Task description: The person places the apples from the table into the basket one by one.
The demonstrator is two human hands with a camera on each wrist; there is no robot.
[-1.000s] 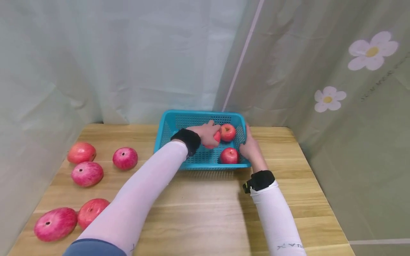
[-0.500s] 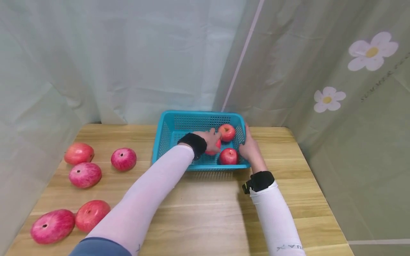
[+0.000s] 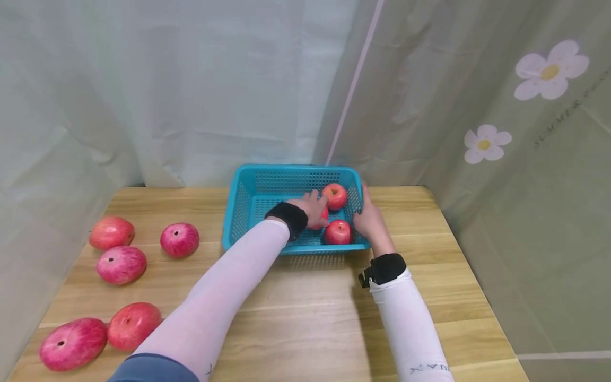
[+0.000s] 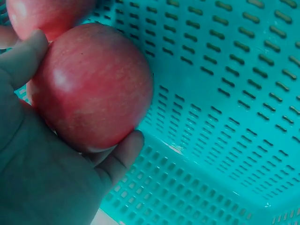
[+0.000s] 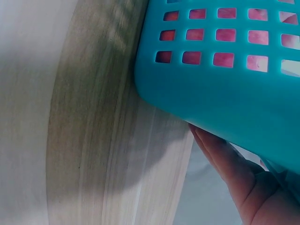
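Note:
My left hand (image 3: 311,208) reaches into a blue slotted plastic basket (image 3: 286,249) and holds a red apple. In the left wrist view the fingers and thumb lie around this apple (image 4: 93,89), with a second apple (image 4: 51,16) right beside it. In the head view my hand covers much of the held apple, which sits between the back apple (image 3: 334,197) and the front apple (image 3: 339,232). My right hand (image 3: 371,218) grips the basket's right end, thumb at the rim; the right wrist view shows its fingers (image 5: 225,161) against the basket's underside.
On the left of the wooden table (image 3: 296,318) lie several mottled pink-red fruits, among them one nearest the basket (image 3: 179,240) and one at the front left (image 3: 73,345). A pale curtain (image 3: 229,106) hangs close behind the basket and table edge.
My left hand has moved a little to the right and toward me inside the basket with the apple, then stays nearly still. The right hand keeps its hold on the basket.

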